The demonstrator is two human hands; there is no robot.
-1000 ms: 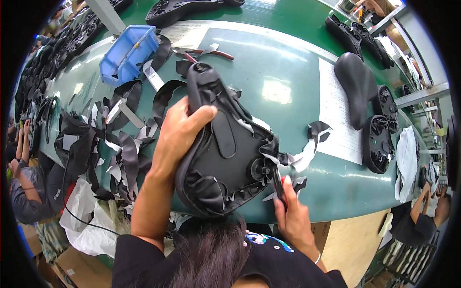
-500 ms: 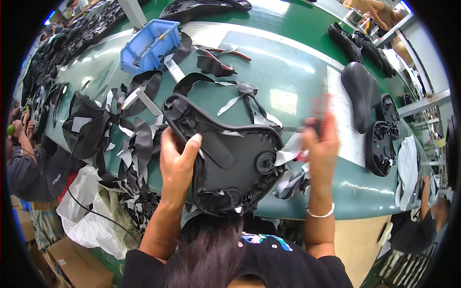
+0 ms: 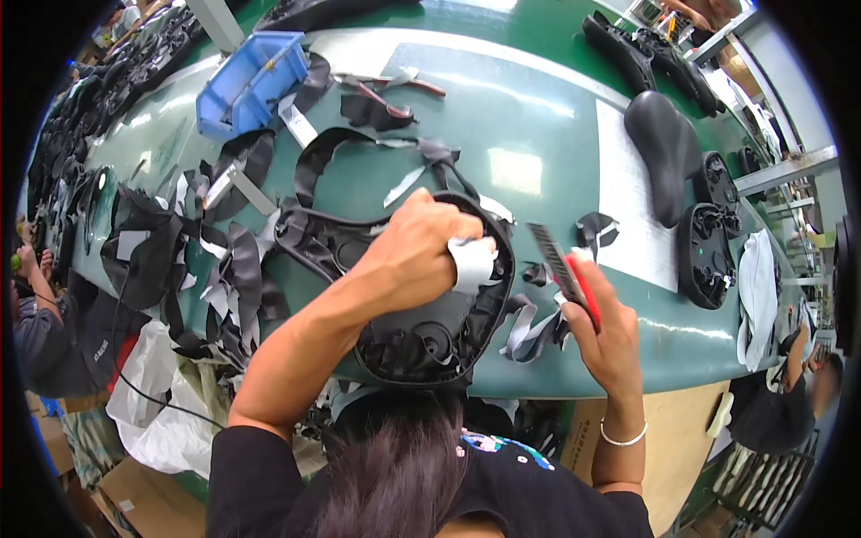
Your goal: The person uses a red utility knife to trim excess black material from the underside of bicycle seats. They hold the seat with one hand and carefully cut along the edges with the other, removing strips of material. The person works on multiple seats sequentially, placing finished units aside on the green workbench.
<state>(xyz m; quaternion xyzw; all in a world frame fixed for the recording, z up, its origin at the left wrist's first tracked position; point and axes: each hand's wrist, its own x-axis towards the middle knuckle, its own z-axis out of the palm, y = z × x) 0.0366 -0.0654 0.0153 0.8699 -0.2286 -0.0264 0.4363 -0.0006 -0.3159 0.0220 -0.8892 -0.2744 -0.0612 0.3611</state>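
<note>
A black bicycle saddle (image 3: 381,336) lies underside up on the table in front of me, its rim lined with folded cover material. Over its right part my left hand (image 3: 417,242) is closed in a fist, pinching a grey-backed strip of cover material (image 3: 473,266) that curls out beside the fingers. Right of the saddle and apart from it, my right hand (image 3: 608,336) grips a red utility knife (image 3: 585,291). Its long dark blade points up and to the left. A small black and grey scrap (image 3: 595,231) lies beyond the knife.
Offcut strips (image 3: 238,287) pile up on the left, with more scraps (image 3: 534,332) right of the saddle. A blue bin (image 3: 211,112) stands at the back left. Finished-side-up, a saddle (image 3: 664,148) rests at the right near upturned ones (image 3: 706,260). Other people work at both sides.
My left hand has moved from the saddle's left side across to its right part and closed on the strip. My right hand, with the knife, has shifted lower and away from the saddle.
</note>
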